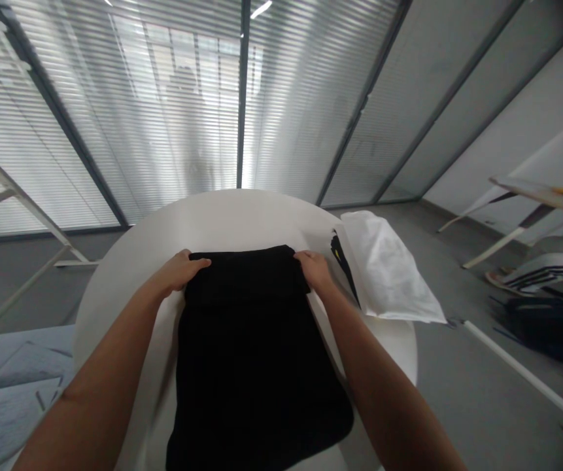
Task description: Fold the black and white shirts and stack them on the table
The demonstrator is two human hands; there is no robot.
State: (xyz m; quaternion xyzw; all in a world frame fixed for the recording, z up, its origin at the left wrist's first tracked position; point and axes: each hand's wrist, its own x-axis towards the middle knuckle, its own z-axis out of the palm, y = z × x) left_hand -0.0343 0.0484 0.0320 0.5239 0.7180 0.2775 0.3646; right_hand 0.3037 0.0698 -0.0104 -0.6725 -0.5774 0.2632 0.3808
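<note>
A black cloth (256, 366), perhaps a garment, lies spread over a round white table (242, 216). Its far end is folded over into a band that runs across the top. My left hand (183, 269) pinches the far left corner of this fold, thumb on top. At the far right corner, my right hand (312, 267) grips the cloth between thumb and fingers. The near end of the cloth reaches the bottom of the view. To the right of my right hand rests a white bag (384, 268), with a black and yellow edge showing along its left side.
Papers (21, 379) lie at the lower left beside the table. A white metal frame (21, 196) stands on the left. Glass panels with blinds (187, 118) rise behind the table. At the right are a wooden-topped table (546, 193) and a dark bag (541, 327) on the floor.
</note>
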